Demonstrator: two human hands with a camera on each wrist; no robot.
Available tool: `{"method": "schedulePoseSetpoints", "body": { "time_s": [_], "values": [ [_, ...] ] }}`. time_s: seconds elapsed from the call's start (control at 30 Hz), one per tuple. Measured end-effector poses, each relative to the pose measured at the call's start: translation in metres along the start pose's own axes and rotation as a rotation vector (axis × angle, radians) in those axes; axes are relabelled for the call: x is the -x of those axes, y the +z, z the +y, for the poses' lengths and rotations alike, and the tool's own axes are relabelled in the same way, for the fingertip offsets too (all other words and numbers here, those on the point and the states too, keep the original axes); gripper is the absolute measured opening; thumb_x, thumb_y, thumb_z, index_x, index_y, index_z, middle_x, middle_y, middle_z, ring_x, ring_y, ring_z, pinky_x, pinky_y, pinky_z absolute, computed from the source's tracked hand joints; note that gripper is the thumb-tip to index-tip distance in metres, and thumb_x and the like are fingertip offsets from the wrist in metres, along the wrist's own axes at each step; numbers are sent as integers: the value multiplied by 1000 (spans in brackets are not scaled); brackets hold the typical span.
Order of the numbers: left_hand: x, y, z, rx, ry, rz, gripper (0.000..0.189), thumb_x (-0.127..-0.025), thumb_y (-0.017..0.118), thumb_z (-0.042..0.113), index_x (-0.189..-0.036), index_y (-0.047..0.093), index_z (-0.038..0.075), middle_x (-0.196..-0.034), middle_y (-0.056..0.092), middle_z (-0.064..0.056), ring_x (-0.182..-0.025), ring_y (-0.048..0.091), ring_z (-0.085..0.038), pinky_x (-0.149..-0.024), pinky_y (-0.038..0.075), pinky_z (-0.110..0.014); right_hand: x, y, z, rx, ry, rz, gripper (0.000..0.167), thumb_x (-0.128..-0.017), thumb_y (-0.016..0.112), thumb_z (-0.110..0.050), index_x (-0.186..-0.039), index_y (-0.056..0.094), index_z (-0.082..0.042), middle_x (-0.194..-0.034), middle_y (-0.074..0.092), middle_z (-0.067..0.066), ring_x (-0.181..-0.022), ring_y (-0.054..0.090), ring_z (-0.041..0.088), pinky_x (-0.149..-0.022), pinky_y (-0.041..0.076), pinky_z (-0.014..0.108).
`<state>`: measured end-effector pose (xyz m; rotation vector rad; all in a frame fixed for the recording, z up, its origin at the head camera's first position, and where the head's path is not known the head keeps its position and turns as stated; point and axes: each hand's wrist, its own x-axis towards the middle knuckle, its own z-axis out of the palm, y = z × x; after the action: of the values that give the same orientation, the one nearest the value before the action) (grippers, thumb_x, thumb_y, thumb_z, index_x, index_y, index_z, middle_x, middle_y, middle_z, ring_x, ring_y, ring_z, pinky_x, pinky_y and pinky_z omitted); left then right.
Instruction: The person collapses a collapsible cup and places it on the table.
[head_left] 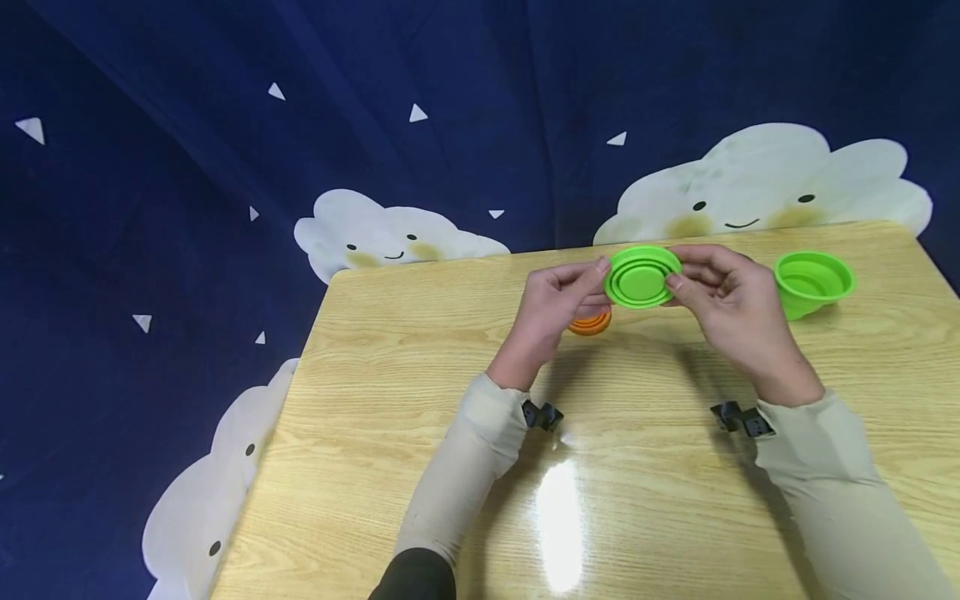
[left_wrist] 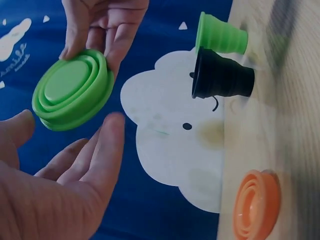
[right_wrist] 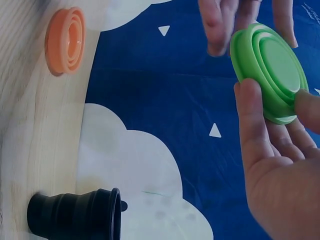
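Observation:
A bright green collapsible cup [head_left: 640, 282], folded flat into rings, is held up above the far part of the table. My right hand [head_left: 738, 308] pinches its rim, thumb on the ringed face and fingers behind. On the other side is my left hand [head_left: 546, 312], its thumb and fingers spread around the near edge. In the left wrist view a gap shows between the left fingers [left_wrist: 107, 150] and the folded cup [left_wrist: 70, 85]. Below the left hand lies an orange folded cup [head_left: 590, 325], partly hidden by it in the head view.
An expanded green cup [head_left: 813, 283] stands upright on the table [head_left: 360, 417] to the right. A black expanded cup [left_wrist: 222, 75] stands near it in the left wrist view; the right hand hides it from the head view. A dark blue cloud-printed curtain [head_left: 465, 108] hangs behind the table's far edge.

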<state>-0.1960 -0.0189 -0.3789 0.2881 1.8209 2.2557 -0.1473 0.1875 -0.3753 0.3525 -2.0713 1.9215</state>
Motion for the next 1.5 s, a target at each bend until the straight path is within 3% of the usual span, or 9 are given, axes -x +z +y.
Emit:
{"method": "schedulePoseSetpoints", "body": {
  "time_s": [0.1,0.2,0.43,0.63,0.9,1.1,1.23,1.5],
  "values": [
    [-2,-2,-1,43,-115,-32,34,-99,68,25,-109,73,-6,-89,73,-25,-76,74,-32,-75,60,-46,-1,0,1,7,-36,-6,31,-93,62,14,-123,62,11,-105,73,3,-89,72,14,-75,59,26],
    [-2,-3,-2,78,-181,-64,35,-99,67,27,-109,73,-6,-90,71,-30,-70,73,-25,-74,60,-46,-1,0,2,40,-63,-7,32,-92,62,16,-123,63,11,-107,72,2,-92,71,13,-77,58,26],
    [-1,-4,-1,122,-193,-92,32,-98,69,21,-109,72,-9,-93,70,-32,-73,74,-25,-72,61,-41,-1,-1,3,15,-75,-5,34,-91,62,17,-124,63,10,-109,72,3,-94,71,13,-79,58,23],
    [1,-2,-1,125,-153,-68,26,-96,71,12,-110,73,-10,-94,72,-28,-80,74,-29,-76,61,-41,1,-3,2,39,-49,24,37,-92,65,13,-128,66,5,-112,72,0,-96,71,10,-82,56,21],
    [0,1,-6,73,-7,21,20,-90,76,4,-106,75,-9,-94,74,-19,-84,74,-34,-77,61,-40,4,-6,3,130,24,26,39,-93,71,-1,-131,65,-1,-126,68,3,-101,68,3,-82,54,16],
    [2,3,-8,-50,69,67,30,-84,83,7,-110,75,-4,-95,76,-10,-88,74,-26,-78,61,-34,5,-8,2,187,78,15,41,-93,74,-8,-132,65,-3,-125,69,5,-99,67,1,-80,54,14],
    [3,3,-8,-154,134,58,39,-81,86,9,-115,74,-3,-97,76,-5,-87,73,-18,-79,60,-34,6,-9,2,195,118,-5,44,-91,76,-9,-133,64,-3,-123,69,6,-97,68,2,-79,55,16],
    [4,7,-9,-202,208,20,46,-73,88,-4,-116,72,-6,-104,75,-11,-88,74,-17,-79,60,-33,5,-13,0,296,188,-28,56,-83,86,-21,-134,66,-8,-130,65,14,-101,65,1,-80,52,12]
  ]
}}
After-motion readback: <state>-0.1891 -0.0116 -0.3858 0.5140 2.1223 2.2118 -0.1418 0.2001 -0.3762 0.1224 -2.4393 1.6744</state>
